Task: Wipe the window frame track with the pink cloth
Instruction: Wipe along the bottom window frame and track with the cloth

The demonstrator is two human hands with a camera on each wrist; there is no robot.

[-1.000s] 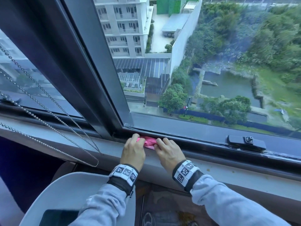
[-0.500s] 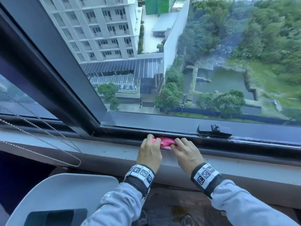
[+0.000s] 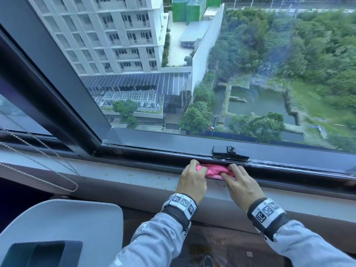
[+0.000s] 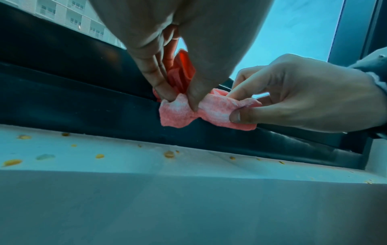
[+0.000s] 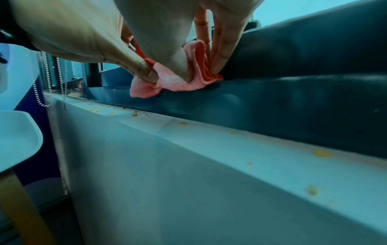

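The pink cloth [image 3: 213, 169] is bunched in the dark window frame track [image 3: 146, 160], just below the black latch [image 3: 227, 151]. My left hand [image 3: 196, 169] pinches the cloth's left end and my right hand [image 3: 230, 171] pinches its right end, both with fingers pushed down into the track. In the left wrist view the cloth [image 4: 211, 111] hangs over the track's front lip between my left hand [image 4: 182, 97] and right hand [image 4: 236, 106]. In the right wrist view my right hand [image 5: 201, 74] presses the cloth [image 5: 173, 83] against the frame.
Yellow crumbs [image 4: 169, 154] lie scattered on the pale sill [image 3: 134, 171] in front of the track. A bead chain [image 3: 57, 166] hangs at the left. A white chair [image 3: 63, 226] stands below the sill at lower left.
Both hands have slid the pink cloth to the right along the track, from near the frame's corner post to under the black latch. The grip is unchanged.
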